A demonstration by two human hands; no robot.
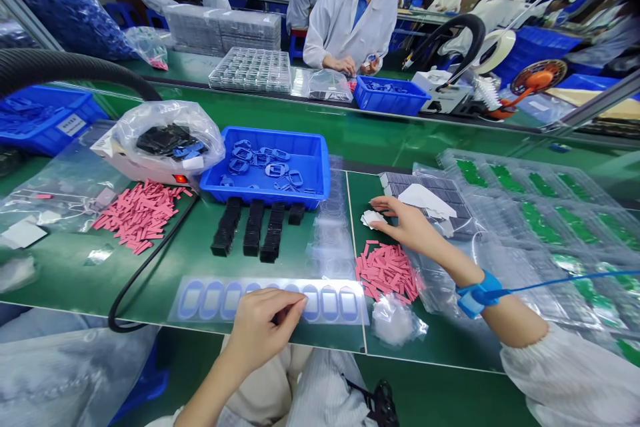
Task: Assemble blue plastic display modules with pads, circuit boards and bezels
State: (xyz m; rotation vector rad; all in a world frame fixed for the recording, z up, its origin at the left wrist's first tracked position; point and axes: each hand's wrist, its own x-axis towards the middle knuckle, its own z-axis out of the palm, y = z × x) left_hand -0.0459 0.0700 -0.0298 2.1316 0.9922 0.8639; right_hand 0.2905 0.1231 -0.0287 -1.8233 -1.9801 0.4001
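My left hand (267,323) is over the middle of a clear strip (354,317) of bluish oval pieces with pale squares, its fingers curled and pressed together; whatever they hold is hidden. My right hand (407,227), with a blue wrist strap (477,295), reaches to a small pile of white pieces (373,219). Its thumb and forefinger are apart, on either side of the pile. Just below that hand lies a heap of pink strips (387,271). Rows of black parts (273,233) stand behind the clear strip.
A blue bin (315,173) with blue frames stands behind the black parts. Left are another pink heap (143,213), a bag of black parts (170,140) and a black cable (150,267). Clear trays of green boards (543,213) lie right. A person (353,20) works across the bench.
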